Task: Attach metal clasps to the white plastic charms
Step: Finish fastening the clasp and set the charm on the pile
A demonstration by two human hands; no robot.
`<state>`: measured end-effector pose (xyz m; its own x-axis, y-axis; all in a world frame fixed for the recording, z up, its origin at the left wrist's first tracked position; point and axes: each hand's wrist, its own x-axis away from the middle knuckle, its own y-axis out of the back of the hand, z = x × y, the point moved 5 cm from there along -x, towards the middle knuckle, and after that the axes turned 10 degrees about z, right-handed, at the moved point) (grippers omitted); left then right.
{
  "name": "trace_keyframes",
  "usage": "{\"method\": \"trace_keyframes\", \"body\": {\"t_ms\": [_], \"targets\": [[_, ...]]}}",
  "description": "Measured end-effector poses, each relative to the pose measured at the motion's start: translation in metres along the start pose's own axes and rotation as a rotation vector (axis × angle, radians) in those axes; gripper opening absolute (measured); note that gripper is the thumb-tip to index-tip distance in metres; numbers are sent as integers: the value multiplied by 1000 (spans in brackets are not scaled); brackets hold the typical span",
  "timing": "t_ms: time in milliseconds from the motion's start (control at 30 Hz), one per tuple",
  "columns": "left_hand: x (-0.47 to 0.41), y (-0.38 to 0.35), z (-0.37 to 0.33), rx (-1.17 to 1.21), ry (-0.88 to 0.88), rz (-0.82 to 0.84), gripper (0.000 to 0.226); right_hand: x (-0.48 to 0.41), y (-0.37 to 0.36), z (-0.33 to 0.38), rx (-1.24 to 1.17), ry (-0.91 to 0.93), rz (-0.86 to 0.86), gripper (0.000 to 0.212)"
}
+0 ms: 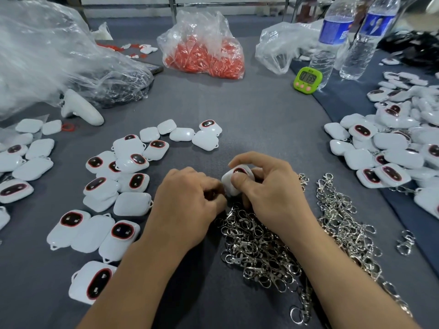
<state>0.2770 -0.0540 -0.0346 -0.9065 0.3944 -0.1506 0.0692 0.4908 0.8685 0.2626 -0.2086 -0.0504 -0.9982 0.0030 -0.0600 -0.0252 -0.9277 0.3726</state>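
My right hand (273,193) grips a white plastic charm (231,184) with a dark red-rimmed face, thumb on its side, fingers curled over the top. My left hand (187,198) has its fingers curled against the charm's lower left corner; what they pinch is hidden. Beneath and to the right of both hands lies a heap of silver metal clasps (273,252). Several loose charms (118,172) are scattered on the left. A pile of charms (392,148), some with clasps showing, lies at the right.
A clear bag of red parts (204,55) sits at the back centre on the grey table (261,119). Nearby are a green timer (307,79), two water bottles (332,36), crumpled plastic bags (47,55) and a white controller (80,108).
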Motion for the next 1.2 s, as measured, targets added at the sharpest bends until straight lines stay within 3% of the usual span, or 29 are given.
{"method": "trace_keyframes", "body": {"t_ms": [167,333,533,767,967,1067,1200], "targets": [[4,-1,4,-33,71,-9,18,0,0,4,65,4,5,19],[9,0,0,-95,88,-118,15,-1,1,4,30,-13,47,16],[8,-1,-1,-70,153,-132,6,-1,2,0,-33,-47,37,14],[7,6,2,386,69,-161,32,-3,8,-4,-513,-157,33,17],[1,0,5,591,72,-62,12,-2,8,-1,-648,-176,83,19],[3,0,5,564,74,-34,17,-1,8,-1,-644,-169,84,18],[7,6,-2,330,8,-89,12,0,6,0,-597,-148,70,16]]}}
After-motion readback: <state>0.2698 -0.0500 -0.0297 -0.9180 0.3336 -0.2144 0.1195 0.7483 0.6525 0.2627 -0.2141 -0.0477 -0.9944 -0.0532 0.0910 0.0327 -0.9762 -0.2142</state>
